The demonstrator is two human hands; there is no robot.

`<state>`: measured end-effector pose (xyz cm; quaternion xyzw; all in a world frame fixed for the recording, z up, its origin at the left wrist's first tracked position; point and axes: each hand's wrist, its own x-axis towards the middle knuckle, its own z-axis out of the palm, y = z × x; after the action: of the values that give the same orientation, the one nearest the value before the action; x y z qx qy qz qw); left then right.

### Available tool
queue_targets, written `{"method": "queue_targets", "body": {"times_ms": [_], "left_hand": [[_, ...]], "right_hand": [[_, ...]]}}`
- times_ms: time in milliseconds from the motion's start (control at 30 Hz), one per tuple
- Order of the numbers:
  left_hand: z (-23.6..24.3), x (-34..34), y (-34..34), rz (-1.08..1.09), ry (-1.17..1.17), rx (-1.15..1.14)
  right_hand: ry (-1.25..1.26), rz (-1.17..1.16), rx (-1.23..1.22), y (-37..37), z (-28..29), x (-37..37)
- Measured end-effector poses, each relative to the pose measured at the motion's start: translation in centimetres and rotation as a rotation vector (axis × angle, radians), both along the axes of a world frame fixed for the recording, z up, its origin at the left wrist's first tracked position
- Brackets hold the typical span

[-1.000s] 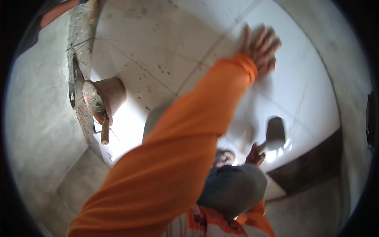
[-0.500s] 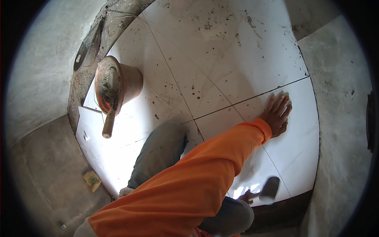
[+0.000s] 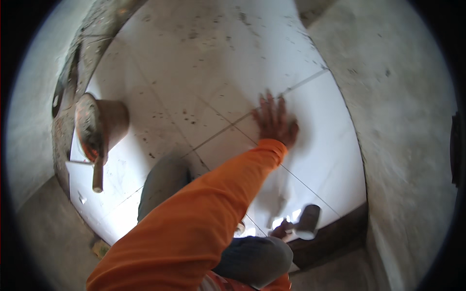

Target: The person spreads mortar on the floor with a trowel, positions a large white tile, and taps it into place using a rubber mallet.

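Note:
My left hand (image 3: 275, 119), in an orange sleeve (image 3: 204, 194), is spread palm-down over the white floor tiles (image 3: 330, 140), its fingertips by a joint between two tiles. It looks slightly blurred, and whether it presses on the tile I cannot tell. Down by my right knee (image 3: 255, 259), my right hand (image 3: 280, 230) is closed around the handle of a mallet (image 3: 308, 221) with a dark, cylindrical head. The mallet head is held low near the tiles' near edge.
A mortar-smeared bucket (image 3: 114, 121) lies tipped at the left, a wooden-handled tool (image 3: 98, 177) jutting from its mouth. Crumbs of mortar (image 3: 189, 119) dot the tiles. Bare grey walls (image 3: 398, 121) rise at both sides. A yellowish lump (image 3: 100, 249) sits at lower left.
My left hand has slid left and farther away across the tiles, up to the joint. My right hand still grips the mallet. The whole view has shifted.

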<state>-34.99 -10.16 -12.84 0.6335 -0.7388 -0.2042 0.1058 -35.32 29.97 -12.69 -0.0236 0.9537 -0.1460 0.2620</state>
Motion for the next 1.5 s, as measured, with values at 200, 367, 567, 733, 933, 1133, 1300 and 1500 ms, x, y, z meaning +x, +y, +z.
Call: {"method": "queue_targets", "body": {"times_ms": [200,367,567,733,933,1133,1300,1500], "left_hand": [[0.1,-0.9,-0.6,-0.039,-0.236,0.063],[0.2,-1.8,-0.2,-0.08,-0.341,0.085],[-0.8,-1.2,-0.5,-0.055,-0.369,0.073],[1.0,-2.9,-1.3,-0.077,-0.297,0.063],[-0.2,-1.5,-0.4,-0.07,-0.343,0.098],[0.0,-1.6,-0.1,-0.072,-0.31,0.119],[0.1,-1.4,-1.3,-0.057,-0.281,0.102],[0.3,-1.4,-0.8,-0.07,-0.259,0.142]], "right_hand": [[-0.124,-0.067,-0.011,-1.3,2.5,-0.5],[-0.164,0.003,-0.007,-0.4,2.3,-0.1],[-0.144,0.008,-0.077,-2.3,3.1,-0.9],[0.075,0.131,-0.193,2.0,-2.3,0.3],[-0.179,0.031,-0.092,-4.5,2.2,-1.6],[-0.048,0.142,-0.174,-3.7,0.0,-2.9],[-0.301,0.168,-0.005,-10.0,2.7,-4.7],[-0.187,0.266,-0.115,-11.0,2.7,-5.2]]}}
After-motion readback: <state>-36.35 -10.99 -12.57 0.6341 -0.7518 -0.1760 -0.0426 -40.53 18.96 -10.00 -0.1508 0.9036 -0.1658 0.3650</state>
